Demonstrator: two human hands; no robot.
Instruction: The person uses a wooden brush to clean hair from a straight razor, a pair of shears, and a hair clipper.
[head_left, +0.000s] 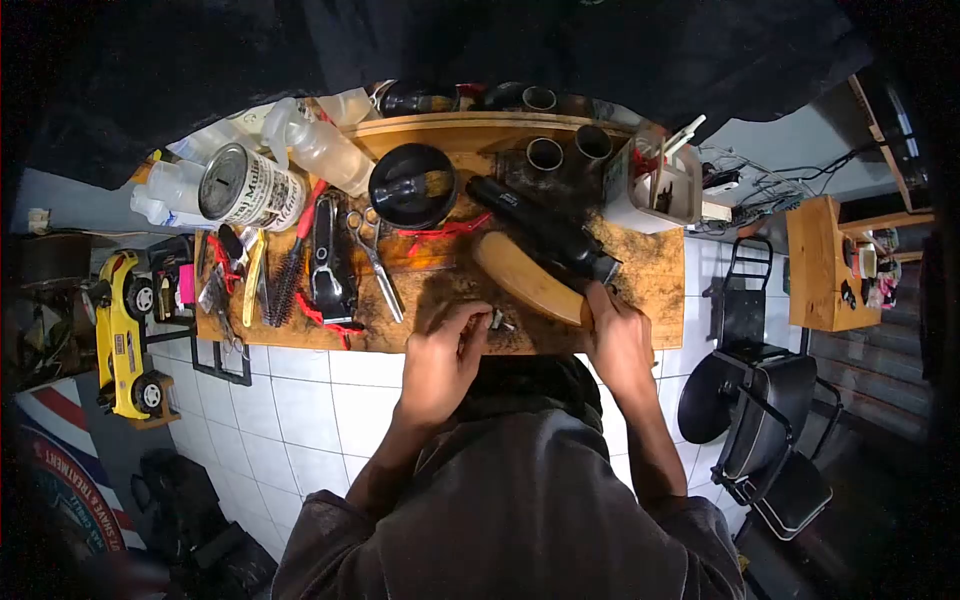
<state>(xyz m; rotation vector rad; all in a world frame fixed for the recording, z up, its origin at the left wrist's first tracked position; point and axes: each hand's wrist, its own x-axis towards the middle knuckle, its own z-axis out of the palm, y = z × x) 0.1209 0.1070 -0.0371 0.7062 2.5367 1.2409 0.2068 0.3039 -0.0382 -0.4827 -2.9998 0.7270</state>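
My left hand (440,362) is at the table's front edge, thumb and fingers pinched around a small silver metal piece (496,320). My right hand (618,345) is closed at the lower right end of a curved wooden-backed brush (525,278); its fingertips are partly hidden. Just above that hand is the metal end of a black hair clipper (545,228), lying diagonally behind the brush. Loose dark hair is scattered around both hands. Left of them are scissors (375,262), another black clipper (326,262) and a red-handled round brush (290,275).
On the wooden table (655,300) stand a black bowl (400,215) with a shaving brush, a labelled can (250,190), spray bottles (325,150) and a white container (650,205). Two dark cups (545,155) sit at the back. A black chair (770,410) stands right.
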